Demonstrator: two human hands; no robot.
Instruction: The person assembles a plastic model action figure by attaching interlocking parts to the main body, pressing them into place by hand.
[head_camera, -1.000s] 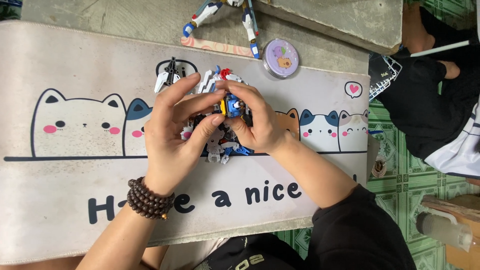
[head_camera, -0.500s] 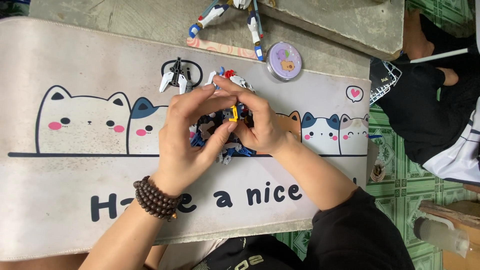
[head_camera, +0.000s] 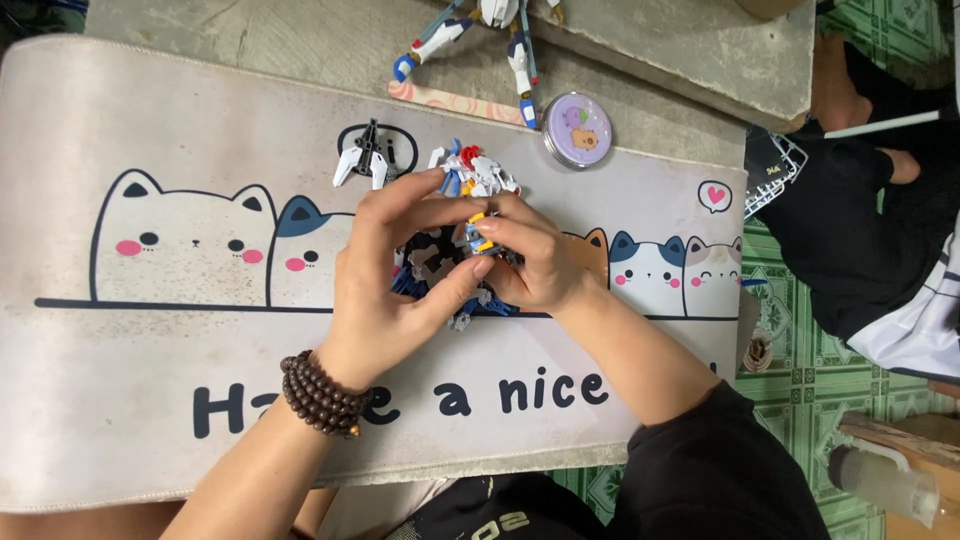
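Big soft desk mat (head_camera: 120, 130) covers most of the concrete slab (head_camera: 690, 60), pale cream fabric with a row of cartoon cats and chunky dark lettering, a bit grubby in spots. Off to the right there's green patterned floor tile (head_camera: 800, 370) and another person in black clothes (head_camera: 860, 220) sitting nearby.

Both hands meet over the middle of the mat. Left hand (head_camera: 375, 285), with a dark wooden bead bracelet (head_camera: 318, 393) on the wrist, is curled with fingers and thumb closed around a small plastic robot model (head_camera: 440, 262), all angular blue, white and black bits. Right hand (head_camera: 535, 260) pinches the same model from the other side, fingertips on a yellow and blue piece.

Just above the hands lies a pile of loose parts (head_camera: 470, 170), white with red, and a small winged piece (head_camera: 365, 160), black and white. Past the mat edge: model legs (head_camera: 515, 45) and a round lilac tin (head_camera: 577, 128), shiny lid.
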